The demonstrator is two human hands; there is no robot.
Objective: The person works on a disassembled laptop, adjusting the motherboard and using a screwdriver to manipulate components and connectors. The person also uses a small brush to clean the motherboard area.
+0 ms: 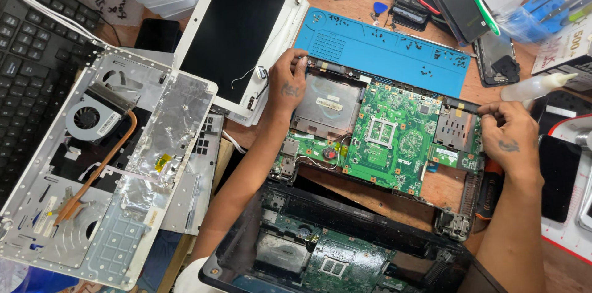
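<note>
Lying nearest the camera, a black laptop base [345, 250] holds a second green board in its open shell. Just beyond it, a green circuit board [388, 136] sits in a dark frame on the wooden bench, level and at the middle of the view. The left hand [288, 83] grips the frame's far left corner, fingers curled together on the edge. The right hand [509, 139] pinches the frame's right end, thumb and fingers closed on it. To the left lies an upturned white laptop shell [105, 163] with a fan and a copper pipe. Farther off, a blue mat [382, 52] touches the frame's far side, and a white-framed screen [237, 28] lies beside a black keyboard [31, 52].
</note>
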